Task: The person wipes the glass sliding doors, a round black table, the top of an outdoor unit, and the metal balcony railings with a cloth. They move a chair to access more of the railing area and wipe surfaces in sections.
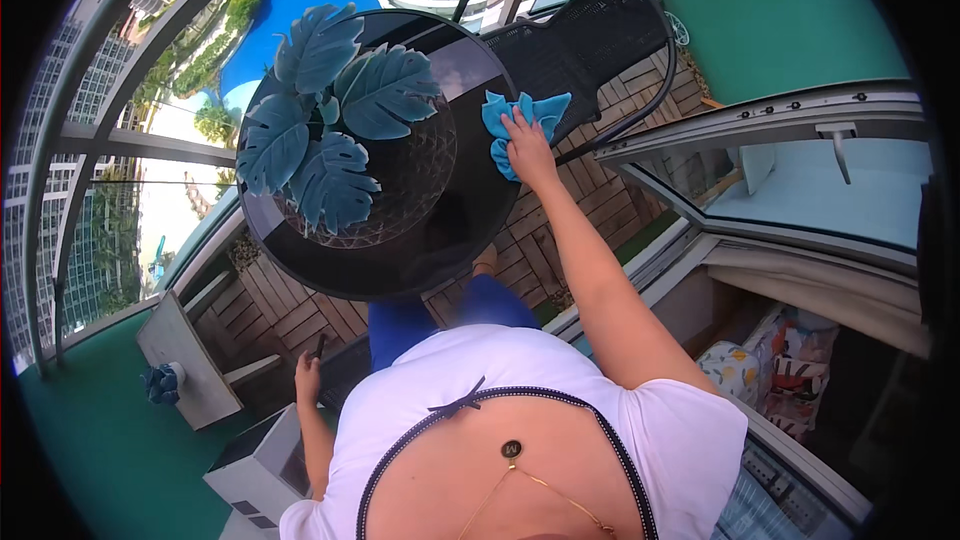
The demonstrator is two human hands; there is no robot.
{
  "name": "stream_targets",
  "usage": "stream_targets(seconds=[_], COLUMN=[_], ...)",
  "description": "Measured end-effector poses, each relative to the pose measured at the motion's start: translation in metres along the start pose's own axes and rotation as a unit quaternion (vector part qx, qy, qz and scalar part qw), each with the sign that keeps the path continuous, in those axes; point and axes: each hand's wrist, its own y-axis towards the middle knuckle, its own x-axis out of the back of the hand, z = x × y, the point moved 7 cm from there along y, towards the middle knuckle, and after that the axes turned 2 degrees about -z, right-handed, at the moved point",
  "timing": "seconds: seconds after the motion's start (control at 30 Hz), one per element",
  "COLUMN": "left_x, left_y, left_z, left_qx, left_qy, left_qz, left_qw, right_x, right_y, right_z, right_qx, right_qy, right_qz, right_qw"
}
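My right hand point(529, 146) presses a crumpled turquoise cloth point(551, 111) on the right edge of a round, black glass-topped table point(405, 270). The fingers lie spread over the cloth, and its corners stick out around them. On the table's left half stand large blue-green monstera-type leaves point(386, 86), above a round, openwork patterned mat point(420, 202). Low on the left, beside my body, my left hand point(307, 377) is closed around a slim dark object point(321, 346). It is too small to tell what this object is.
A black mesh chair point(577, 45) stands against the table's far right. An open, framed glass window panel point(750, 135) juts in at right. Railings point(105, 90) bound the left. A small wooden table point(184, 360) and a white box-shaped unit point(262, 457) stand lower left, above wood-slat flooring point(296, 300).
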Motion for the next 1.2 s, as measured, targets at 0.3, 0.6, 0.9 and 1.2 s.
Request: stream_targets(seconds=[0.3,0.6,0.9,1.2], left_x=[-0.055,-0.13,-0.293,-0.345], left_y=[-0.264,-0.466,-0.519,-0.497], left_z=[0.095,0.167,0.261,0.2], left_qx=[0.306,0.692,0.615,0.767], left_qy=[0.093,0.104,-0.564,-0.424], left_qz=[-0.326,-0.327,-0.358,-0.409], left_qw=[0.889,0.635,0.419,0.254], right_x=[-0.013,-0.026,-0.037,-0.029], right_y=[-0.006,-0.068,-0.053,-0.066], right_z=[-0.024,0.005,0.015,0.022], right_qx=[0.02,0.035,-0.017,-0.063], right_qy=[-0.05,-0.102,-0.136,-0.129], right_qz=[0.061,0.172,0.16,0.158], right_qw=[0.997,0.979,0.978,0.977])
